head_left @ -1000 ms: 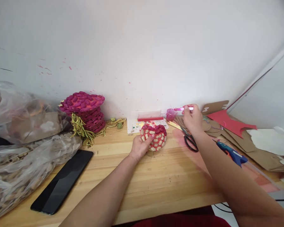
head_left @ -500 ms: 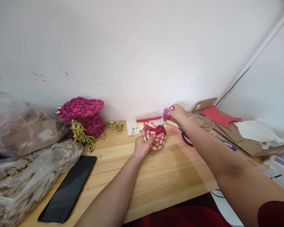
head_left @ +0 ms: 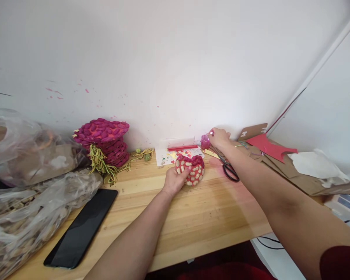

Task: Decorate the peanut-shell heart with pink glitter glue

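A round red disc point(head_left: 196, 173) covered with peanut shells, some painted magenta along its top edge, is gripped by my left hand point(head_left: 176, 179), thumb on its face. Farther back on the right, my right hand point(head_left: 218, 137) is closed at the top of a small cup of pink-purple paint point(head_left: 205, 141). What its fingers pinch is too small to name. Between the hands, at the wall, lies a white sheet point(head_left: 161, 156) with star-shaped sequins and a red stick point(head_left: 182, 148).
Magenta shell-covered stack point(head_left: 100, 134) with yellow-green yarn point(head_left: 100, 163) stands left. Plastic bags point(head_left: 37, 210) and a black phone point(head_left: 81, 228) lie nearer. Black-handled scissors point(head_left: 230, 172), red paper point(head_left: 270, 147), cardboard point(head_left: 280, 167) and white tissue point(head_left: 316, 165) are right.
The view has shifted slightly. My right hand stays by the paint cup and my left hand still holds the disc; more of the scissors shows beside my right forearm.
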`<state>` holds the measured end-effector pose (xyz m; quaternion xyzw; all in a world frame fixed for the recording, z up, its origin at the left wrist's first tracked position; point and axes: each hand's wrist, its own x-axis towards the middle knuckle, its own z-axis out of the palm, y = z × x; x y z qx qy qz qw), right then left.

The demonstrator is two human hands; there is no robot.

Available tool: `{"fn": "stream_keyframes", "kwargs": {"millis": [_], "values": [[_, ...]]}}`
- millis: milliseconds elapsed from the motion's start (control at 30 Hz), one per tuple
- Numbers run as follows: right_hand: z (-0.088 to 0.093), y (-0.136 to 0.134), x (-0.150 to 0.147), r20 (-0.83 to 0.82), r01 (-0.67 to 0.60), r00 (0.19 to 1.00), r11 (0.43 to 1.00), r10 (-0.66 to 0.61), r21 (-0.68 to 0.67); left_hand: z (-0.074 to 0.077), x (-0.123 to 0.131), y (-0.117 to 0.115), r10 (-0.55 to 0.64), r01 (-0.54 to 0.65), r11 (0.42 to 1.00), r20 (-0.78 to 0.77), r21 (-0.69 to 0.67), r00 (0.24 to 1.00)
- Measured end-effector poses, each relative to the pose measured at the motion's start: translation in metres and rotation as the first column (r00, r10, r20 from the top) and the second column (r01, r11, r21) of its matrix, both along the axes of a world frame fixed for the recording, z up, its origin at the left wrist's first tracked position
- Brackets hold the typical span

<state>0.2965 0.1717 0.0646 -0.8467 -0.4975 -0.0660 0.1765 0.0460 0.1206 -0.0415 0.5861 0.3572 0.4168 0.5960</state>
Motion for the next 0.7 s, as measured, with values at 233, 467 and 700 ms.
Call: {"fn": "stream_keyframes", "kwargs": {"millis": [233, 467, 700], "values": [[-0.003, 0.010, 0.006, 0.004, -0.023, 1.000, 0.999, 0.024, -0.043, 0.008, 0.002, -0.003, -0.009, 0.009, 0.999, 0.014, -0.040, 1.000], [-0.010, 0.009, 0.011, 0.026, -0.055, 0.998, 0.997, 0.056, -0.051, 0.011, 0.002, -0.003, -0.009, 0.009, 0.999, -0.003, -0.041, 1.000], [-0.005, 0.006, 0.011, 0.037, -0.075, 0.997, 0.997, 0.074, 0.015, 0.012, 0.002, -0.004, -0.018, 0.019, 0.998, 0.015, -0.067, 1.000]]}}
